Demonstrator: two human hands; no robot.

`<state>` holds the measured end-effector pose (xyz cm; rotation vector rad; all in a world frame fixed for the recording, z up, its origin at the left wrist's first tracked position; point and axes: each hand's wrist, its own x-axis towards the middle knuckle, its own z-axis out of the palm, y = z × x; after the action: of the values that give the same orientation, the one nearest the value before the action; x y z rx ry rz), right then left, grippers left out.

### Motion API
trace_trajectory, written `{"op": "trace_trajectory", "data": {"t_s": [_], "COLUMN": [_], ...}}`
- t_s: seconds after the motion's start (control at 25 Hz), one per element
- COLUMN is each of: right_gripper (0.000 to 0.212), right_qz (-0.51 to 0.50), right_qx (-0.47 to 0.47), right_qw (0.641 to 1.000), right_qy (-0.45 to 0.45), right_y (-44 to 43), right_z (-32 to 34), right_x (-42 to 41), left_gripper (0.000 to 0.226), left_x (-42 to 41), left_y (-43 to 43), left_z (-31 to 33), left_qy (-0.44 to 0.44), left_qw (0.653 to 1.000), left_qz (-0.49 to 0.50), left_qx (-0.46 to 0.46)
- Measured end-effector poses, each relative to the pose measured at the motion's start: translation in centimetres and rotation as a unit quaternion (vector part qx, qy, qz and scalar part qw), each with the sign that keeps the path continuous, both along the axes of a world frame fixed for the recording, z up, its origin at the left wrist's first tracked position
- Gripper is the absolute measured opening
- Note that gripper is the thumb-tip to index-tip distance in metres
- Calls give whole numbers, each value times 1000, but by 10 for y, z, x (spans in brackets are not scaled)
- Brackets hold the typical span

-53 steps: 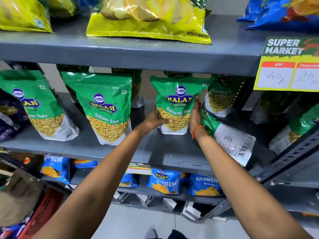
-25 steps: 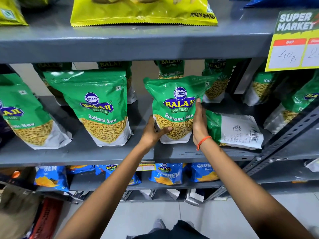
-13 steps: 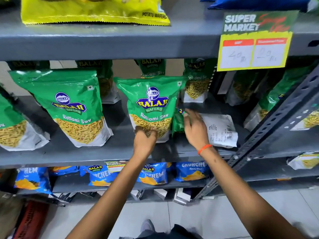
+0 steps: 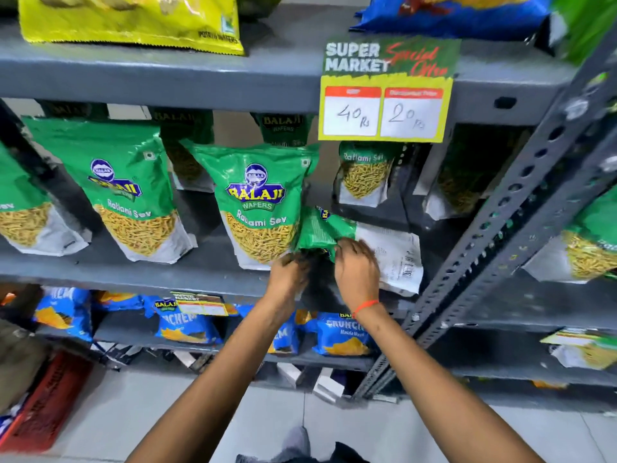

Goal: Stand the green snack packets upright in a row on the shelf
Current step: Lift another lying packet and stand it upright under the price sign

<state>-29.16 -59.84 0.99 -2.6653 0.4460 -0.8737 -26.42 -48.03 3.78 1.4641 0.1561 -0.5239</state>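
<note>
Fallen packet [image 4: 364,242] lying flat on shelf [image 4: 140,279], at 3 o'clock of standing packet [image 4: 260,202]. Your right hand [image 4: 357,272] is pinching its green end; your left hand [image 4: 288,279] is curling beside, grip unclear. Light, crinkly, slippery film: you're better gripping both side seams.

Three green Ratlami Sev packets [image 4: 263,202] stand upright in the front row left of the hands; one more green packet [image 4: 360,242] lies flat beside the right hand [image 4: 356,269]. Four similar packets [image 4: 365,172] stand behind. Below the hands, about five blue packets [image 4: 344,335]. Above, one price sign [image 4: 387,91], one yellow packet [image 4: 133,21].
</note>
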Motion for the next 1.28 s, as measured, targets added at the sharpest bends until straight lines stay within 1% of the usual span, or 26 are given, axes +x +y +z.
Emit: {"op": "trace_trajectory", "data": {"t_s": [0.08,0.2,0.28,0.36,0.44,0.48,0.56,0.6,0.72,0.84,0.92,0.96,1.04,1.08,1.12,1.28], "right_gripper": [14,15,21,24,27,29,37,38,31,32,36,38,41,42,43,45], "right_qz": [-44,-78,-77,-87,-92,-85,-70,-73,-99,-108,-123,-125,-114,-113,-111,-100], "right_qx": [55,129,225,297,340,355,379,387,402,421,458,492,565,584,594,601], "right_qw": [996,976,948,913,884,876,869,869,868,855,826,804,766,760,760,767], "right_qy": [-57,-159,-211,-265,-307,-315,-310,-301,-273,-282,-305,-310,-285,-262,-241,-200], "right_y": [-5,-20,-34,-51,-64,-68,-75,-79,-90,-97,-95,-91,-83,-81,-80,-77], "right_z": [14,41,59,71,76,77,75,72,63,58,48,39,19,11,5,-1], "right_x": [-2,-1,5,14,25,31,45,53,71,76,73,69,59,56,53,47], "left_gripper": [30,25,23,19,34,35,27,26,21,18,26,24,22,27,31,23], "left_x": [5,19,32,47,62,70,84,90,100,94,91,90,89,87,84,72], "left_y": [-12,-38,-56,-75,-90,-96,-102,-102,-102,-108,-115,-117,-119,-117,-115,-103], "left_z": [-4,-3,-2,-2,-1,0,3,3,-4,-4,-6,-7,-12,-11,-11,-18], "left_qy": [-16,-24,-48,-52,-50,-57,-48,-40,-42,-94,-138,-148,-136,-133,-136,-163], "left_qw": [999,998,995,996,997,996,997,997,996,992,987,986,987,988,988,983], "left_qz": [-14,-46,-81,-66,-60,-60,-51,-44,1,23,27,20,-15,-31,-44,-59], "left_qx": [-24,-31,-22,-21,-25,-33,-46,-48,-79,-81,-74,-78,-81,-69,-59,-65]}}
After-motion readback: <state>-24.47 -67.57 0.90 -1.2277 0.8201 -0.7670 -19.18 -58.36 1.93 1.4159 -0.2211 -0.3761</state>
